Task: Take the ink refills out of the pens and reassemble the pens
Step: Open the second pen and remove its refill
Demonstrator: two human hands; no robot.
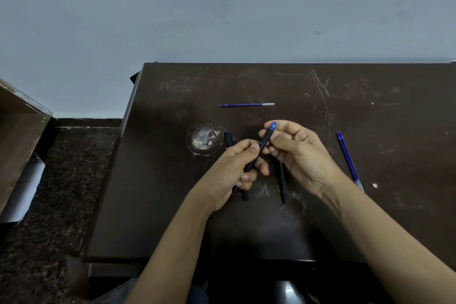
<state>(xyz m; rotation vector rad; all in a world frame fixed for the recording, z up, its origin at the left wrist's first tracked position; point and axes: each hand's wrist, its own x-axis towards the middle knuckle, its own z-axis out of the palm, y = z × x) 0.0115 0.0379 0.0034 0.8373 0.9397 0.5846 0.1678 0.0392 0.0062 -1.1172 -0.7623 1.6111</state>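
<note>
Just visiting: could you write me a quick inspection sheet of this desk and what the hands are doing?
Surface: dark table, scratched, with a worn pale patch.
Job's things: held pen; black pens on the table; lone refill at the back; refill pair on the right.
Clutter: nothing seen.
Grippers: left hand and right hand both grip the held pen with their fingers.
Cables: nothing seen.
Surroundings: grey wall, speckled floor.

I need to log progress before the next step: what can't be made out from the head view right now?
- Held dark pen with blue tip: both hands, left hand and right hand, cover its middle; whether a refill is inside cannot be told.
- Black pen behind the left hand: mostly hidden.
- Blue refills at right: lower ends hidden by the right forearm; count unclear.
- Dark wooden table: near edge hidden by arms.
</note>
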